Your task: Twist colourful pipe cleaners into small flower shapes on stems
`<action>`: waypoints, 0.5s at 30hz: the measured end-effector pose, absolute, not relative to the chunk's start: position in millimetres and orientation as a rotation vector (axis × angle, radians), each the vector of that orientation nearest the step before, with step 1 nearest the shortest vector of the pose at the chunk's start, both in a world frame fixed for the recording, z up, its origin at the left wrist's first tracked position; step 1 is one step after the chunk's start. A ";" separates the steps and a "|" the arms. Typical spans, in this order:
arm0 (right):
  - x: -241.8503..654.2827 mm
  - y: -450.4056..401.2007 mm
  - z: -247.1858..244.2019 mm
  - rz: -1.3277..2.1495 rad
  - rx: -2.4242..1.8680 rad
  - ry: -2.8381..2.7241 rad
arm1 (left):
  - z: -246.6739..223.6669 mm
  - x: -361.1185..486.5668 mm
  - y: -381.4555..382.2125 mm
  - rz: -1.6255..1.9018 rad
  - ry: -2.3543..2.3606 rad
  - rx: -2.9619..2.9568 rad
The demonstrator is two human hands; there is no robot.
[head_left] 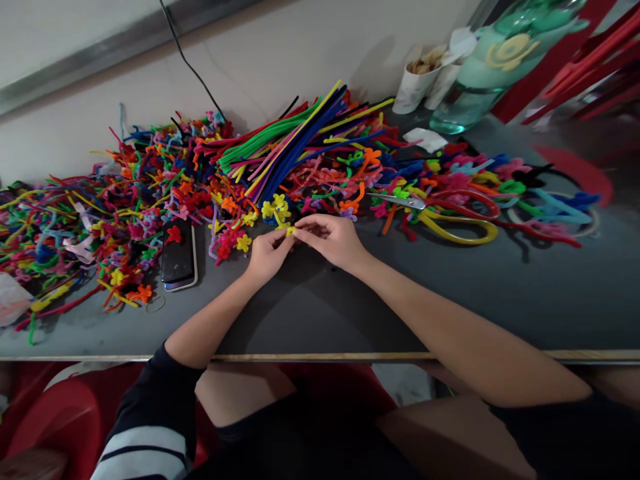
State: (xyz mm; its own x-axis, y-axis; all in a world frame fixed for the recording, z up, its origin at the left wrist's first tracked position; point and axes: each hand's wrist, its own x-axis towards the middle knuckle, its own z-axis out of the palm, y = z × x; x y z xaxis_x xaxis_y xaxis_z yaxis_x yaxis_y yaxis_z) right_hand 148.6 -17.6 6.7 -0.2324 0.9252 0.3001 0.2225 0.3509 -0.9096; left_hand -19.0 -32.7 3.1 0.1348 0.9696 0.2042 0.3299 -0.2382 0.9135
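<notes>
My left hand (270, 253) and my right hand (334, 240) meet over the dark table, fingertips close together. Both pinch a small piece of yellow pipe cleaner (290, 231), bent into a compact shape; my fingers hide part of it. Just beyond them lie yellow pipe-cleaner flowers (277, 208) at the front of the heap. Behind these rests a thick bundle of straight pipe cleaners (295, 143) in green, blue, yellow and pink. Scissors (460, 217) with red and yellow handles lie to the right of my right hand, blades toward the heap.
Left of my hands, a phone (178, 257) carries a red pipe-cleaner flower (173, 234). A wide heap of coloured pipe-cleaner pieces (125, 193) lines the wall. Paper cups (416, 83) and a green plastic bottle (480, 80) stand at the back right. The table's edge (320, 357) runs in front of me.
</notes>
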 end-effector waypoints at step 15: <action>158.4 -14.1 4.7 0.410 -0.900 -2.060 | -0.5 -18.5 -32.6 1.163 1.165 1.868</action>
State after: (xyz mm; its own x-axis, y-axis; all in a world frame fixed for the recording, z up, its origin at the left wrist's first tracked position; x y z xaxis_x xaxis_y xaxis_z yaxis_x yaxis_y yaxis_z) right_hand 158.4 -14.1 4.7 -0.3981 0.7232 0.5644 0.4520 0.6900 -0.5654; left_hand -18.5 -32.6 -0.5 0.2152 0.9135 0.3451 0.3465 -0.4018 0.8476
